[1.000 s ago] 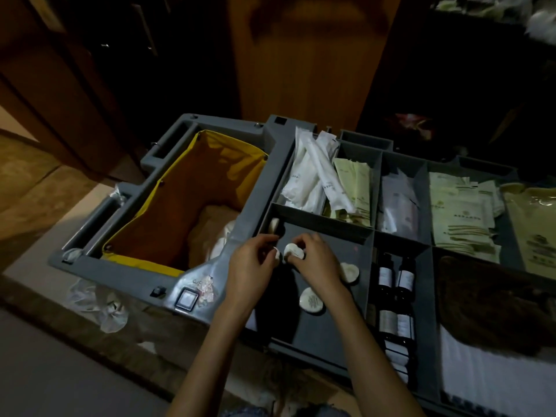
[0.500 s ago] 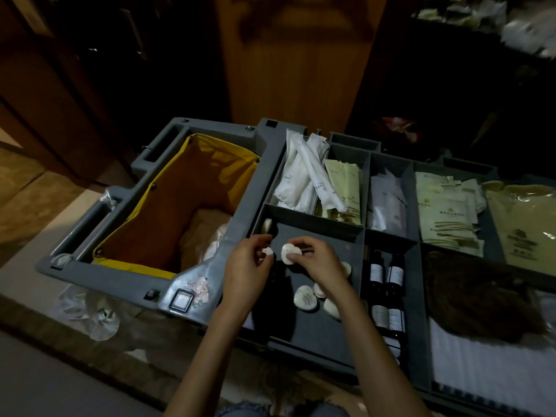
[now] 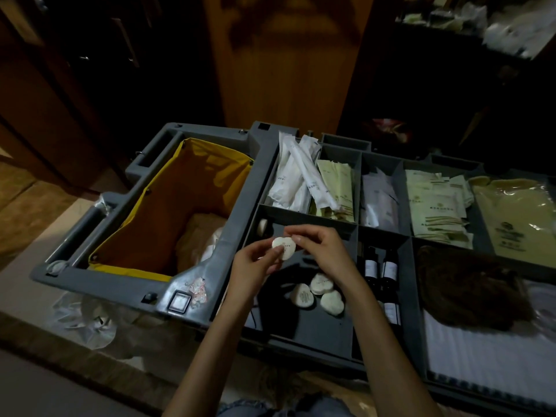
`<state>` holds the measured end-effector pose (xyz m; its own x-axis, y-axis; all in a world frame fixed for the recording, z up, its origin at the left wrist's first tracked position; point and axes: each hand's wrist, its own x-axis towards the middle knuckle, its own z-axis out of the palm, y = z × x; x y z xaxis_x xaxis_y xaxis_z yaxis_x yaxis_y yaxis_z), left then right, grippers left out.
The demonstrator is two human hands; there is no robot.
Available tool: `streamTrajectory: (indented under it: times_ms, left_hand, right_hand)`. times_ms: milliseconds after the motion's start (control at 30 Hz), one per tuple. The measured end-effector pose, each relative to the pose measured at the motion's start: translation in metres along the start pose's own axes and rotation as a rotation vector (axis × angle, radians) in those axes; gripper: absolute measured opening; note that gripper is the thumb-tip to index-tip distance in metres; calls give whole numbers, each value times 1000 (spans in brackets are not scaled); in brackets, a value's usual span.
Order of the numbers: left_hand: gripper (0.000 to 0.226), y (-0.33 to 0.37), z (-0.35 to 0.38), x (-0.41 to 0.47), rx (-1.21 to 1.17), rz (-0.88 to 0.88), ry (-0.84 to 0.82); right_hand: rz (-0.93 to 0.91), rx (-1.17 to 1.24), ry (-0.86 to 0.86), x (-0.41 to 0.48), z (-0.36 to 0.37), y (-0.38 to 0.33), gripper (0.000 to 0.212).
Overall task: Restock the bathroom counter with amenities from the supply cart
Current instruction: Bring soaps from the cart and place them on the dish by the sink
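The grey supply cart [image 3: 228, 236] stands in front of me with its top tray split into compartments. Both hands meet over the near-left compartment [image 3: 301, 332]. My left hand [image 3: 255, 266] and my right hand [image 3: 319, 251] together pinch small round white wrapped soaps [image 3: 284, 246], which look like two overlapping pieces. Three more wrapped soaps [image 3: 317, 291] lie on the compartment floor below my right wrist, and another soap [image 3: 262, 227] leans in the far-left corner.
A yellow-lined bin [image 3: 168, 218] fills the cart's left half. Back compartments hold white sachets [image 3: 296, 173], pale green packets [image 3: 335, 188] and larger packets [image 3: 436, 206]. Dark bottles [image 3: 380, 269] stand right of the soaps. A brown cloth [image 3: 469, 287] lies on white linen [image 3: 487, 362].
My hands have lifted slightly with the soaps, now held overlapping between them. The loose soaps show together on the compartment floor. The view has shifted a little.
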<state>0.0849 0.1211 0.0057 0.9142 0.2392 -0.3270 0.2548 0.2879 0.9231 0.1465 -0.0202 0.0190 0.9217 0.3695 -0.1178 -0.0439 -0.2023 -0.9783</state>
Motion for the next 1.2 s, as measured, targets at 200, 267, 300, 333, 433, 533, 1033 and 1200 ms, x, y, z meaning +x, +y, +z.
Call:
streamTrajectory:
  times_ms: [200, 267, 300, 333, 433, 533, 1033, 1200]
  left_hand:
    - [16, 4, 3, 1, -75, -59, -27]
    - [16, 5, 8, 3, -59, -65, -37]
    - [16, 6, 12, 5, -56, -71, -43]
    - [15, 7, 17, 5, -54, -79, -53]
    - [15, 11, 35, 6, -38, -96, -90]
    - [14, 12, 59, 7, -24, -102, -152]
    - [22, -16, 228, -39, 132, -172, -681]
    - [23, -25, 259, -59, 174, -221, -720]
  right_hand:
    - [9, 69, 94, -1, -7, -2, 22]
    - [0, 100, 140, -2, -11, -2, 23]
    - [-5, 121, 166, -3, -15, -3, 24]
    - [-9, 137, 193, -4, -19, -3, 25]
    - [-20, 130, 271, -12, -36, -6, 28]
    - [-45, 144, 372, -27, -59, -7, 26]
    - [53, 202, 1142, -177, -181, 23, 13]
    - [154, 176, 1426, -211, -209, 57, 14]
